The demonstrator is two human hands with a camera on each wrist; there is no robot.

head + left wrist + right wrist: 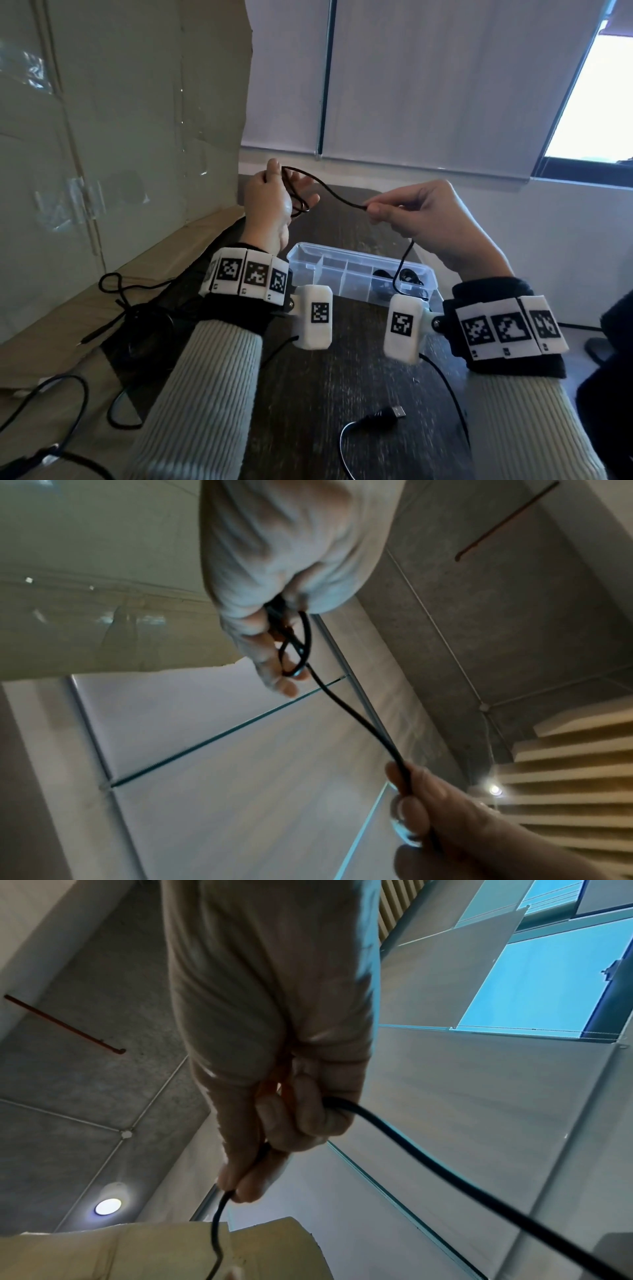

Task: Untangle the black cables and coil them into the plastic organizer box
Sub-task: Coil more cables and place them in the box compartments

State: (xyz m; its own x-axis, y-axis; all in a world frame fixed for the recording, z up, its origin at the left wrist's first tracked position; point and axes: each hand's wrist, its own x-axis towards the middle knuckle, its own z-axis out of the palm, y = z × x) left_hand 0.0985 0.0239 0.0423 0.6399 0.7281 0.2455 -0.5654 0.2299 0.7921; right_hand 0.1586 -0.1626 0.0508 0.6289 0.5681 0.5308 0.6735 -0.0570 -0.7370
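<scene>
Our right hand [424, 216] pinches the black cable [337, 197] above the organizer box [359, 270]; our left hand [274, 205] grips its small coil, up beyond the box's left end. Cable tail drops into the box's right compartment.

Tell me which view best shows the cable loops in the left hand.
Left wrist: the loops lie close and sharp in the left hand. The head view shows them small; the right wrist view misses them.
</scene>
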